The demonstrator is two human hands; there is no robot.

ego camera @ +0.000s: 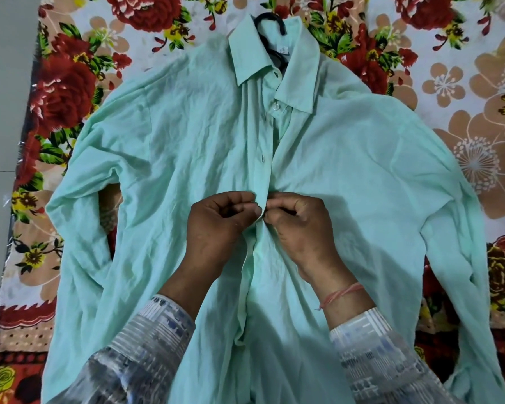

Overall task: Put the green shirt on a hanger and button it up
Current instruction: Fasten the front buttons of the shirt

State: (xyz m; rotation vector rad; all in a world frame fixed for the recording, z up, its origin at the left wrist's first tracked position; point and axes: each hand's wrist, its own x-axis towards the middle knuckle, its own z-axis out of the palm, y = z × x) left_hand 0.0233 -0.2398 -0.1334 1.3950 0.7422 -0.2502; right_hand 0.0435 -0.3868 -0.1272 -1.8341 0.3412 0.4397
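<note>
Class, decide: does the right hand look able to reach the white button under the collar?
Probably yes: the right hand pinches the placket lower down, and only flat green shirt lies before the white button.

Clad in a left sleeve (149, 342) and right sleeve (370, 351) of whitish cloth printed with grey-blue blocks and stripes, 1 pink-orange thread (343, 293) round the right wrist.

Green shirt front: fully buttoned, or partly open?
Partly open. The white button under the collar is fastened; left hand and right hand pinch the placket mid-chest; below them the edges gape.
</note>
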